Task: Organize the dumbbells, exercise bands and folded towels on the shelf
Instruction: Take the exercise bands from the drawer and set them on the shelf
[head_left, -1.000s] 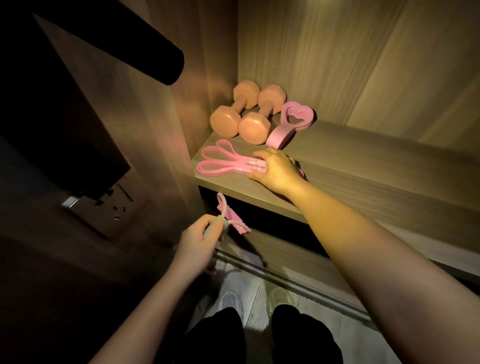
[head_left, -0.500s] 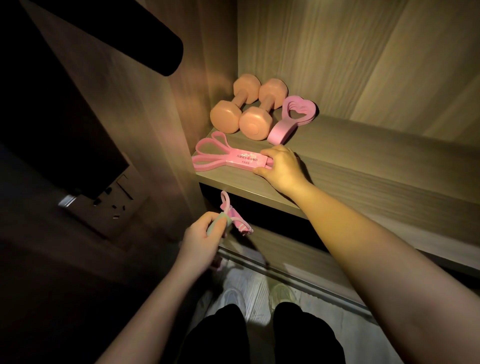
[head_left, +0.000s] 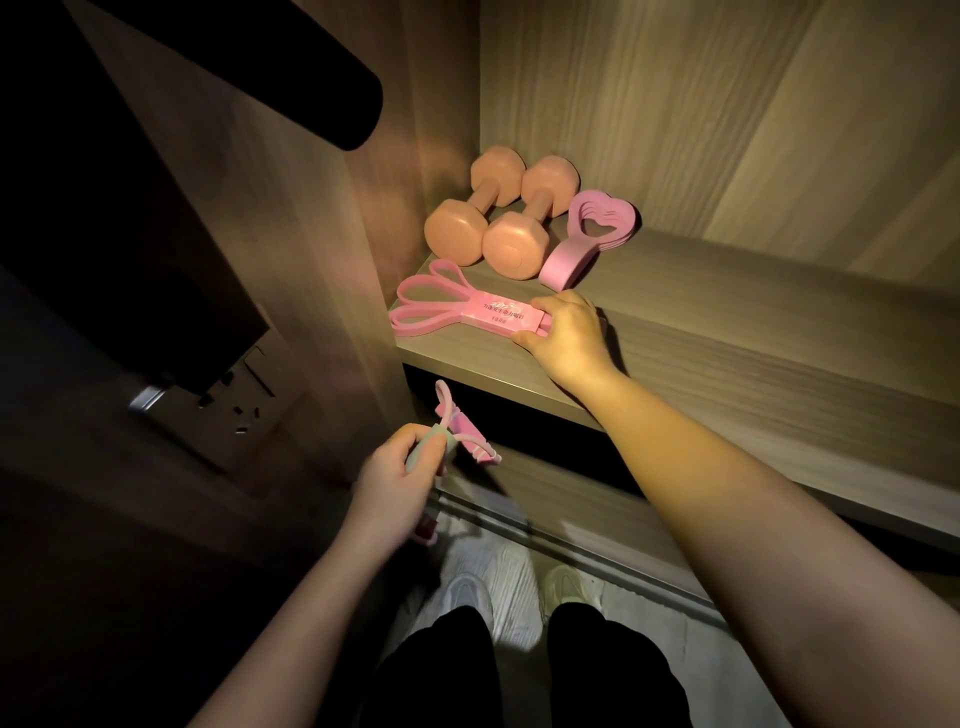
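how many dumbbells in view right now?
2: left dumbbell lies by the side wall; right dumbbell lies beside it, next to the heart-shaped band. Darkness below the shelf may hide more.

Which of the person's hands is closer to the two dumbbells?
The right hand. It grips the packaged exercise band on the shelf just in front of the dumbbells; the left hand holds a bundled band lower down, below the shelf edge.

Band (head_left: 467, 312) before dumbbells (head_left: 456, 234) — perhaps touching

Right hand (head_left: 566, 338) pinches pink bands (head_left: 467, 312); left hand (head_left: 397, 473) grips band bundle (head_left: 465, 434).
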